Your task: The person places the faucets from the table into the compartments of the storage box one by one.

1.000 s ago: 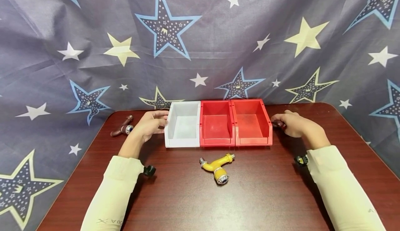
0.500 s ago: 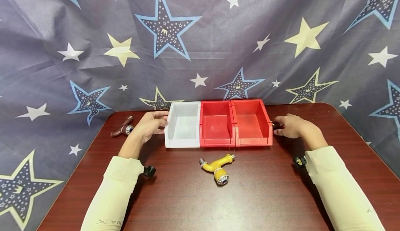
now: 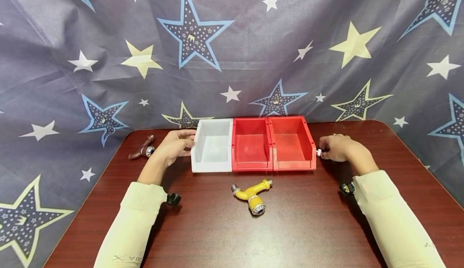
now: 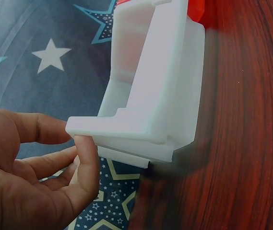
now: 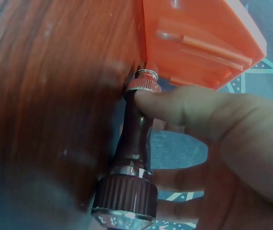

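Observation:
In the head view, my left hand (image 3: 173, 146) is at the left side of the white bin (image 3: 212, 166). The left wrist view shows its thumb and forefinger pinching a corner of that bin's rim. My right hand (image 3: 338, 148) is low beside the right-hand, orange-red bin (image 3: 294, 165). In the right wrist view, it grips a dark brown tap (image 5: 135, 129) by its body, thumb near the threaded collar. The tap's metal end is close to the bin's side wall; whether they touch I cannot tell. From the head view the hand hides most of this tap.
Between those bins stands a red bin (image 3: 252, 166), making a row along the table's back. A yellow tap (image 3: 251, 192) lies in front of them. Another brown tap (image 3: 148, 151) lies at the back left, near my left forearm. A star-patterned cloth (image 3: 203, 90) hangs behind the table.
My right hand has shifted slightly and turned the brown tap, so its pale metal end now shows beside the orange-red bin. The left hand and the bins keep their places.

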### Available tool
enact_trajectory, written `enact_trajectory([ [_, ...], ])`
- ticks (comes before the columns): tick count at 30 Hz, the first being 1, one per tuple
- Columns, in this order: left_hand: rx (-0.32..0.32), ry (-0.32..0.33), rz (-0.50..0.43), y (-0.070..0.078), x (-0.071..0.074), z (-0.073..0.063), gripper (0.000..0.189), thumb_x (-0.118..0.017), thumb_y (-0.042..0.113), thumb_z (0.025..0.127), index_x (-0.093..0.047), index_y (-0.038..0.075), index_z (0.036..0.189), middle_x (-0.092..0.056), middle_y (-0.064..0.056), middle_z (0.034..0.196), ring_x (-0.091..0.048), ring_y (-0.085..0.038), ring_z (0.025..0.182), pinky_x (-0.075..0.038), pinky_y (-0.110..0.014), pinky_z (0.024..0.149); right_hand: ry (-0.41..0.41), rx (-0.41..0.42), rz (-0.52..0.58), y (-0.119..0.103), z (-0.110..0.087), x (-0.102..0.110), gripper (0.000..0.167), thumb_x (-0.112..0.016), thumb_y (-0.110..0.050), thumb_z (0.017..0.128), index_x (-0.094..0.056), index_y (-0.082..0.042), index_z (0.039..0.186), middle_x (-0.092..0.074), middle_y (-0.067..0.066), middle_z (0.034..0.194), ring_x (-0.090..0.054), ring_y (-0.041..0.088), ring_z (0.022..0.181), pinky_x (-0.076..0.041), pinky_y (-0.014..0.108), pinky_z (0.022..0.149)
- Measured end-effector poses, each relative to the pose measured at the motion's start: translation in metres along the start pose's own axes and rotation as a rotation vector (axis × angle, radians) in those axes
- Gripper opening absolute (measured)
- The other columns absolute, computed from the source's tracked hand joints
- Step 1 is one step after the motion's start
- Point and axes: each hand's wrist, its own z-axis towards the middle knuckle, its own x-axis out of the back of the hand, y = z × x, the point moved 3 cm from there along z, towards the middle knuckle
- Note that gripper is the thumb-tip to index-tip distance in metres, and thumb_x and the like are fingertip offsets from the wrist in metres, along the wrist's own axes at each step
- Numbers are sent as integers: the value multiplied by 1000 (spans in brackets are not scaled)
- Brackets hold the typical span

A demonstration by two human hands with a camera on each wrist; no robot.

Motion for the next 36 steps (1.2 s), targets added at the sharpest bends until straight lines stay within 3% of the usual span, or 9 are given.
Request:
enact_trajectory([
  [6, -10, -13, -7, -1, 0, 1, 55, -55, -3, 95, -46, -4, 149, -52, -26, 138, -65, -18, 94, -58, -33, 80, 0, 31, -18, 1, 0, 1, 19, -77, -11, 80, -70, -9, 97, -64, 5, 84, -61, 32, 85, -49, 56, 79],
  [11, -13, -15, -2, -1, 0, 0, 55, -55, -3, 95, -46, -4, 149, -52, -27, 139, -65, -19, 94, -58, -36, 82, -4, 9, -17, 2, -1, 2, 15, -78, -20, 83, -71, -13, 95, -64, 5, 83, -59, 32, 84, -48, 57, 80],
  [18, -15, -18, 10, -1, 0, 0, 56, -55, -2, 95, -46, -4, 149, -53, -27, 140, -65, -20, 96, -58, -35, 82, 106, -4, -8, 7, -4, 11, 15, -80, -18, 81, -73, -14, 93, -65, 3, 80, -61, 33, 85, -43, 56, 78],
  [30, -13, -15, -1, -2, 1, -1, 55, -56, -2, 94, -46, -3, 149, -54, -26, 139, -65, -18, 94, -58, -32, 78, 22, 33, 124, 6, -6, 12, 12, -81, -21, 86, -76, -14, 95, -68, -5, 82, -58, 19, 80, -49, 44, 79],
  [36, -16, -22, 0, -2, 0, 1, 56, -55, -2, 94, -46, -4, 149, -52, -28, 140, -65, -22, 97, -58, -33, 80, 145, 39, 29, 8, -10, 18, 18, -81, -21, 83, -77, -11, 98, -69, 1, 85, -63, 29, 83, -44, 54, 82],
])
